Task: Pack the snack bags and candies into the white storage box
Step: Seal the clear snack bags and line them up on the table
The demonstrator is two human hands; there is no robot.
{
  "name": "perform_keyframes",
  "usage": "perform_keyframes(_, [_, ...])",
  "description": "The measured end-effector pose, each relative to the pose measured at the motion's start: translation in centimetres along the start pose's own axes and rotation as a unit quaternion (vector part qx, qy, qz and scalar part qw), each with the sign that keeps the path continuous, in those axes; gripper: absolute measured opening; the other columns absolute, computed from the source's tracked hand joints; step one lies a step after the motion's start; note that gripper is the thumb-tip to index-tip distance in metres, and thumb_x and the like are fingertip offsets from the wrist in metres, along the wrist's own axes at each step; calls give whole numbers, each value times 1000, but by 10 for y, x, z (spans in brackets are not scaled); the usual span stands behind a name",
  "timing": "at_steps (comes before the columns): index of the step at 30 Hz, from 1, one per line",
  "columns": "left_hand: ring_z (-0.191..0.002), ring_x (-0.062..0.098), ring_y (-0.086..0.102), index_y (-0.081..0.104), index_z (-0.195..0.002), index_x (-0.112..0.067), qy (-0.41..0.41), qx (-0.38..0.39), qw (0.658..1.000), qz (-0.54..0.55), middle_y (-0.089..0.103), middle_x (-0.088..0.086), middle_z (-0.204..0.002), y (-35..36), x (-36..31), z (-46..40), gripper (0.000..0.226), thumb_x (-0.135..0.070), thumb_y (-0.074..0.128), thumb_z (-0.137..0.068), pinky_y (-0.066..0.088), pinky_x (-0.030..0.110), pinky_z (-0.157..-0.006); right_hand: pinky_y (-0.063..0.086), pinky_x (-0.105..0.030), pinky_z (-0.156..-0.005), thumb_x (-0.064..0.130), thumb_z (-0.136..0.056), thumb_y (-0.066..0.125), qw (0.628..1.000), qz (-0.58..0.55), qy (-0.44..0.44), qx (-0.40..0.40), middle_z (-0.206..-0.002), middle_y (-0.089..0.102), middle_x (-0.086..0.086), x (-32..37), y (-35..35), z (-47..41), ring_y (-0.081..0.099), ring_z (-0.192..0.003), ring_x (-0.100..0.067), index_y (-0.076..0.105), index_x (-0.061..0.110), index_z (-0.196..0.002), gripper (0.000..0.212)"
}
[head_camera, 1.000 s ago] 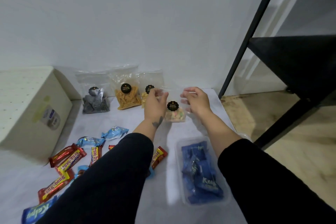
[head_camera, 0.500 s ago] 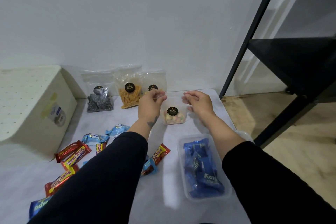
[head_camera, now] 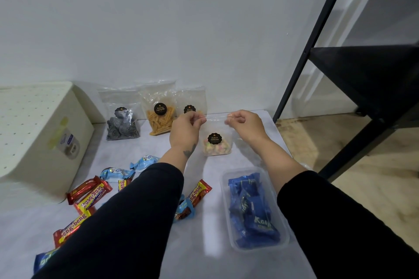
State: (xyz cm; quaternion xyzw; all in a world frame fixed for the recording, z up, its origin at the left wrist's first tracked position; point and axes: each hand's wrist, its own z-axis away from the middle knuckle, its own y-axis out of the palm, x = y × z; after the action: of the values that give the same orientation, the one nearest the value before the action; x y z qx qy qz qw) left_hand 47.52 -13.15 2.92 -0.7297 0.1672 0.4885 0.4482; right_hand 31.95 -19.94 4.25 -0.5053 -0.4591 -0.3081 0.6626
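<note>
Both hands pinching the top edge of a clear plastic bag of pastel biscuits w/ black round sticker: left hand at its left corner, right hand at the right, fingers curled, bag hanging upright just above the white tabletop. White perforated storage box sits far left. Three more clear snack bags lean on the wall behind. Red candy bars under left forearm, clear tray of blue wrapped candies by right forearm.

Clear glossy plastic biscuit bag; right of it matt black metal shelf frame; left, matt perforated white plastic storage box.
</note>
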Motion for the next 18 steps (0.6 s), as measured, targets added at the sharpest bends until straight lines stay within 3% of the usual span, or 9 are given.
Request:
perform_keyframes(4, [-77, 14, 59, 68, -91, -19, -1, 9, 1000, 1, 64, -5, -81, 1, -2, -1, 7, -23, 63, -88, 49, 30, -73, 46, -17, -73, 15, -83, 68, 1000, 18, -5, 9, -92, 73, -4, 2, 0, -2, 66, -93, -18, 71, 15, -81, 3])
perform_keyframes(8, [-76, 15, 59, 67, -87, -20, 2, 11, 1000, 8, 65, -2, -82, 1, -2, -2, 4, -22, 64, -88, 48, 31, -73, 42, -12, -68, 16, -87, 63, 999, 39, -19, 12, -86, 71, 4, 3, 0, -2, 60, -87, -9, 69, 15, -79, 10])
perform_keyframes(12, [-73, 12, 56, 70, -92, -16, 1, 7, 1000, 13, 64, -3, -80, 1, 0, -3, 9, -22, 64, -88, 45, 25, -69, 47, -20, -79, 18, -87, 66, 998, 49, -30, 39, -90, 70, 6, 5, 0, -4, 61, -86, -6, 70, 19, -89, 5])
perform_keyframes(14, [-69, 9, 53, 70, -92, -16, 3, 11, 1000, 14, 63, -4, -78, 1, 0, -3, 9, -23, 64, -87, 43, 23, -64, 47, -19, -81, 19, -85, 69, 996, 60, -35, 47, -95, 69, 5, 7, 1, -5, 62, -87, -6, 72, 16, -96, 13])
perform_keyframes(18, [-65, 6, 51, 68, -87, -18, 8, 15, 1000, 15, 62, -3, -76, 0, -1, -3, 5, -22, 65, -87, 41, 20, -61, 50, -30, -83, 20, -82, 70, 995, 90, -22, 42, -96, 72, 4, 10, 3, -7, 63, -96, -12, 71, 22, -79, 4])
